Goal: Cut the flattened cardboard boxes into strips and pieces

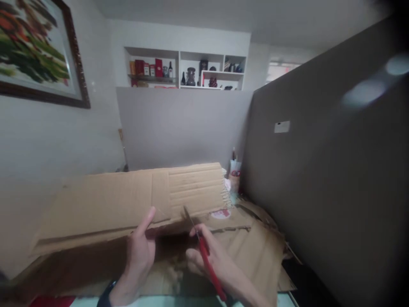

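Note:
In my right hand (209, 256) is a pair of scissors (206, 258) with red handles, its dark blades pointing up and left, blurred by motion. A large piece of brown cardboard (118, 196) stretches across the middle, with a vertical strip and several horizontal creases at its right part. At its lower edge is my left hand (140, 251), thumb pointing up along the cardboard; its other fingers are hidden behind the cardboard edge or in shadow. More cardboard (252, 243) lies to the right of the scissors, creased and torn at its edges, beside a white and red oval label (221, 213).
Grey panels (188, 128) stand behind and at the right. A cup with pens and tools (234, 179) sits in the back corner. Part of a pale green surface (159, 301) and a red item (53, 301) show at the bottom. Shelves and a framed picture are beyond.

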